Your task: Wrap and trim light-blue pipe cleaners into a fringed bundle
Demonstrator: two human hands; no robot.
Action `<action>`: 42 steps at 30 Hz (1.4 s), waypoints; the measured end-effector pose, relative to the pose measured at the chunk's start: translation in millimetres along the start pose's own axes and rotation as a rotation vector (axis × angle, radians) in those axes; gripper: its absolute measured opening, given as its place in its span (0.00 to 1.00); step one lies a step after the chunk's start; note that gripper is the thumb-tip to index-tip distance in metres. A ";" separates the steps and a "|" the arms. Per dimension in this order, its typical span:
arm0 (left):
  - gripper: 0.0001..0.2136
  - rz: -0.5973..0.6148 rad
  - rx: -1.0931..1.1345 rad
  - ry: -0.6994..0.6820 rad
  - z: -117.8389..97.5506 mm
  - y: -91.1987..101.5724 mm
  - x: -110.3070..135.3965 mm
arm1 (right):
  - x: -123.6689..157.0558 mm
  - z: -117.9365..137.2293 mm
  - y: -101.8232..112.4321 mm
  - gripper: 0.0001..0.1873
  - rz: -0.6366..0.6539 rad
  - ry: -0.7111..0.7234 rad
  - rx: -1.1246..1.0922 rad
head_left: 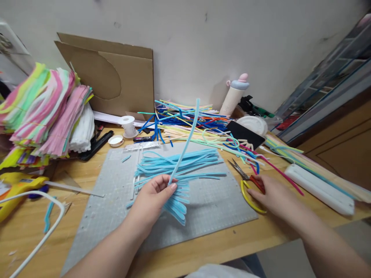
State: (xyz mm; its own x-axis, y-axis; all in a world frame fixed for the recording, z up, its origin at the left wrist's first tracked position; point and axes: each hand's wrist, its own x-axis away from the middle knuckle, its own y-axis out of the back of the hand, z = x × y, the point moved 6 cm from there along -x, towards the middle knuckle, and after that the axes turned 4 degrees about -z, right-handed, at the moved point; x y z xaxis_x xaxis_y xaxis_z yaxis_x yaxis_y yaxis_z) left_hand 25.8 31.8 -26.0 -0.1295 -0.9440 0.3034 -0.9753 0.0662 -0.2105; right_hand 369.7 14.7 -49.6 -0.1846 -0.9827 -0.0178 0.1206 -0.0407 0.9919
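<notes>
My left hand [156, 193] is closed, with one light blue pipe cleaner [187, 143] pinched between thumb and fingers and standing up at a slant. Under and beside that hand, a pile of light blue pipe cleaners [179, 164] lies on a grey cutting mat [214, 216]. A shorter bunch of blue pieces [175, 206] spreads out just right of the left wrist. At the mat's right edge my right hand [262, 191] has its fingers around the red handle of a pair of scissors [245, 177]. The other handle loop is yellow, and the blades point away toward the back.
Bundles of pastel pipe cleaners [43, 112] are heaped at the left, above a yellow glue gun [23, 185] with a white cord. Behind the mat lie mixed pipe cleaners [199, 119], a ribbon spool [127, 125] and a bottle [234, 94]. Cardboard [130, 77] leans on the wall.
</notes>
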 end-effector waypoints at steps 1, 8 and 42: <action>0.13 -0.002 0.027 0.017 0.3 0.0 1.0 | -0.2 -0.4 -0.2 0.21 0.023 -0.021 0.011; 0.13 0.090 0.232 0.165 0.9 -8.5 9.5 | -0.5 -2.7 10.8 0.14 -0.070 0.084 0.021; 0.12 0.178 0.136 0.108 -4.9 -18.5 20.8 | 64.0 181.3 21.1 0.28 0.261 0.526 -0.870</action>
State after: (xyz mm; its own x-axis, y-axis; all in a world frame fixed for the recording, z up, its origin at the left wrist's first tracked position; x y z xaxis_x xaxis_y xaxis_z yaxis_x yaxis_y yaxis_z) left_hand 40.3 12.4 -11.3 -0.3230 -0.8808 0.3463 -0.9033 0.1778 -0.3903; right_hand 183.7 -16.2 -6.9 0.3703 -0.9258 -0.0758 0.7937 0.2730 0.5436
